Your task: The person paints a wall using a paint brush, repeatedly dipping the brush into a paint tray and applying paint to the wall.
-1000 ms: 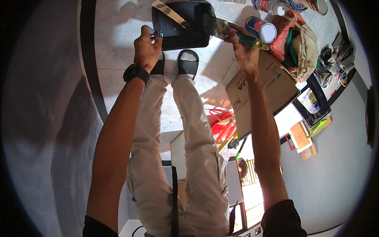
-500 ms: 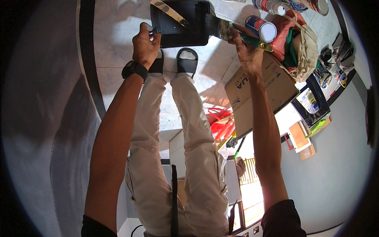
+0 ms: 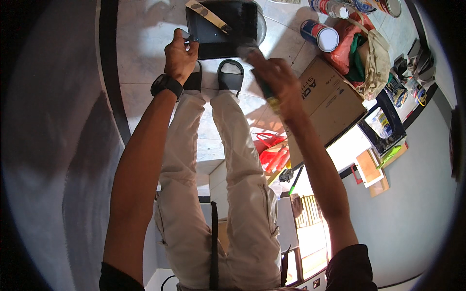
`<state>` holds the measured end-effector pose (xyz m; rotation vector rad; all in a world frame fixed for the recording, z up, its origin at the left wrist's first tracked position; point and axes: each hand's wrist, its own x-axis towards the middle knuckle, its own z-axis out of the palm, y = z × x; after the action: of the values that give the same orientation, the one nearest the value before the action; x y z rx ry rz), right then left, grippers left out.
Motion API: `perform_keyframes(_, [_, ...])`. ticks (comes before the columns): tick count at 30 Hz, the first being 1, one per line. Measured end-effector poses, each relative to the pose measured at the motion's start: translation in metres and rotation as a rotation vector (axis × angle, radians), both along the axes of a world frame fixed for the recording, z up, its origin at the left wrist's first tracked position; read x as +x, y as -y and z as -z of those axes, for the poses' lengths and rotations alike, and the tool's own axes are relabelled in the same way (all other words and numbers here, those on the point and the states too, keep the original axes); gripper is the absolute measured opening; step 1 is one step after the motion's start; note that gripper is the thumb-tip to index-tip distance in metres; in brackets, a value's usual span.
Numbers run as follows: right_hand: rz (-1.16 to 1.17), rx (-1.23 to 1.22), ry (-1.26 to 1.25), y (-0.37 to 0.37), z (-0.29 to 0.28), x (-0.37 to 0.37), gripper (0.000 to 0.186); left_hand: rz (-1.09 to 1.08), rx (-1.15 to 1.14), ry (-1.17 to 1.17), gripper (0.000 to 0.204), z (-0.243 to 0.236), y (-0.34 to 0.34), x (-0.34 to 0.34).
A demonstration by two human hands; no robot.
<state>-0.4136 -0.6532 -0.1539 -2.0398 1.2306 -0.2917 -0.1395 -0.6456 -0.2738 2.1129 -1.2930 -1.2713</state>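
A black rectangular tray [image 3: 224, 29] lies on the pale tiled floor just past my sandalled feet, with a flat paint-stained stick [image 3: 208, 14] resting across its far left corner. My left hand [image 3: 180, 54], with a dark watch on the wrist, grips the tray's left edge. My right hand [image 3: 273, 77] is shut on a paintbrush with a dark green handle [image 3: 264, 87]; its blurred bristles sit at the tray's near right corner.
A paint can with a white lid [image 3: 320, 35] and more cans [image 3: 335, 7] stand to the right. A brown cardboard box [image 3: 325, 106], a red bag [image 3: 344, 36], a tan cloth bag [image 3: 374, 63] and red plastic bags [image 3: 272, 153] lie on my right.
My right hand with the brush has swung left and nearer, from the tray's right side to its near right corner. My left hand has stayed on the tray's left edge.
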Motion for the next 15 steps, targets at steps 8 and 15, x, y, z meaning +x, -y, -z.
perform_keyframes(8, [-0.063,-0.007,-0.198,-0.053,0.018,0.011,0.058,0.016,-0.051,0.042,0.023,0.004,0.003,-0.004])
perform_keyframes(15, [-0.029,0.034,-0.229,-0.073,0.007,0.006,0.059,0.027,0.013,0.007,0.029,-0.006,0.009,-0.003])
